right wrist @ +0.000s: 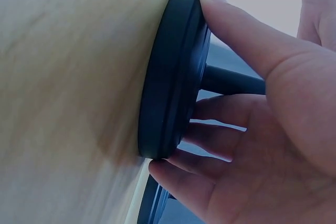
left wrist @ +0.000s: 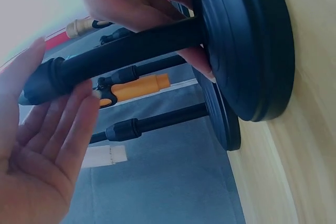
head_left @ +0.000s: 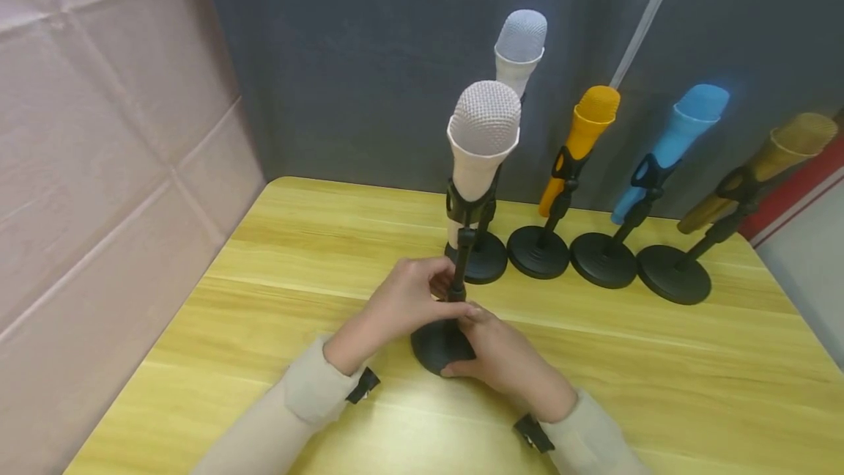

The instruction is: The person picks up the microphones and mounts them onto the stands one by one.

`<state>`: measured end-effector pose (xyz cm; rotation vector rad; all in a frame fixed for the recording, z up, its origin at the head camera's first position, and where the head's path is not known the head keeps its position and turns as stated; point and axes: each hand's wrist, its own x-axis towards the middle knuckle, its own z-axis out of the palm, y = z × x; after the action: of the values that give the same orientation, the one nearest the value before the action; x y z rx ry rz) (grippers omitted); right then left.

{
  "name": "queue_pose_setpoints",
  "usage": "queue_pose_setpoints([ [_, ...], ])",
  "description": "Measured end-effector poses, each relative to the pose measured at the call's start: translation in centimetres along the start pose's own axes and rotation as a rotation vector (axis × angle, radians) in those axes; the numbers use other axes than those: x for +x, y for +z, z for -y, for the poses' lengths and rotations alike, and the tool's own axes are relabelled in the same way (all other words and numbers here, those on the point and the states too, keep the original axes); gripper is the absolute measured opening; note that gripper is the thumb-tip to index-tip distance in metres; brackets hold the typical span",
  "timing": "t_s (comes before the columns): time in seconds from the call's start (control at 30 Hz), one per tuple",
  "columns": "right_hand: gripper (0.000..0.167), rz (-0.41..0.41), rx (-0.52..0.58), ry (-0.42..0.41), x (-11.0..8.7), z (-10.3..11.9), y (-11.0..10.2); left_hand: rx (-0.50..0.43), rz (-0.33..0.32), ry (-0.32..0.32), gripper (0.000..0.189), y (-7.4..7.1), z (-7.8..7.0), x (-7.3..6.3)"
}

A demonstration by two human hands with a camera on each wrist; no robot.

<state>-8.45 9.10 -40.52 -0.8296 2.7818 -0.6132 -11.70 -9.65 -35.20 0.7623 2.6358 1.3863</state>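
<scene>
A white microphone sits in the clip of a black desk microphone stand, nearest of the row. My left hand holds the stand's pole; in the left wrist view its thumb and fingers lie around the collar. Lower down, my right hand grips the round base. The right wrist view shows that thumb on the base's rim and the other fingers along the opposite side. Both hands are close together, the left thumb near the right hand's fingers.
Behind stands another white microphone on its stand. To its right are an orange microphone, a blue microphone and a gold-brown microphone, each on a black stand. A dark panel borders the wooden table at the back.
</scene>
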Motion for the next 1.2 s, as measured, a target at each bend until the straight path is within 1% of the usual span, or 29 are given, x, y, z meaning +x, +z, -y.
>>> queue_pose_setpoints([
  [0.07, 0.086, -0.003, 0.003, -0.002, 0.0, 0.0, 0.0, 0.006, 0.033, 0.019, 0.027, -0.1, 0.1, 0.1],
  [0.13, 0.085, -0.011, 0.004, -0.008, 0.0, 0.0, 0.1, -0.018, 0.080, 0.047, 0.026, -0.2, 0.3, 0.1],
  [0.2, 0.083, -0.024, 0.007, -0.015, 0.0, 0.0, 0.1, -0.068, 0.132, 0.070, 0.028, -0.4, 0.5, 0.1],
  [0.3, 0.082, -0.038, 0.005, -0.019, -0.1, 0.1, 0.0, -0.173, 0.209, 0.094, 0.032, -0.9, 0.7, 0.0],
  [0.37, 0.082, -0.037, 0.000, -0.016, -0.1, 0.1, 0.0, -0.216, 0.239, 0.099, 0.031, -1.2, 0.9, 0.0],
  [0.43, 0.083, -0.028, -0.007, -0.010, -0.1, 0.1, 0.0, -0.245, 0.255, 0.098, 0.030, -1.3, 1.0, 0.0],
  [0.5, 0.083, -0.019, -0.009, -0.002, 0.0, 0.1, 0.0, -0.254, 0.254, 0.089, 0.028, -1.3, 1.1, 0.0],
  [0.63, 0.082, -0.015, -0.022, 0.004, 0.0, 0.1, 0.0, -0.281, 0.232, 0.055, 0.025, -1.1, 1.2, 0.2],
  [0.77, 0.083, -0.018, -0.033, 0.002, 0.0, 0.1, 0.0, -0.279, 0.203, 0.032, 0.023, -1.0, 1.3, 0.2],
  [0.87, 0.083, -0.016, -0.027, 0.005, -0.1, 0.1, 0.0, -0.260, 0.180, 0.031, 0.021, -0.9, 1.3, 0.3],
  [1.0, 0.083, -0.009, -0.013, 0.014, 0.0, 0.2, -0.1, -0.258, 0.145, 0.029, 0.020, -0.6, 1.3, 0.3],
  [1.2, 0.086, -0.002, -0.030, 0.003, 0.0, 0.2, -0.2, -0.253, 0.112, 0.021, 0.023, -0.4, 1.2, 0.3],
])
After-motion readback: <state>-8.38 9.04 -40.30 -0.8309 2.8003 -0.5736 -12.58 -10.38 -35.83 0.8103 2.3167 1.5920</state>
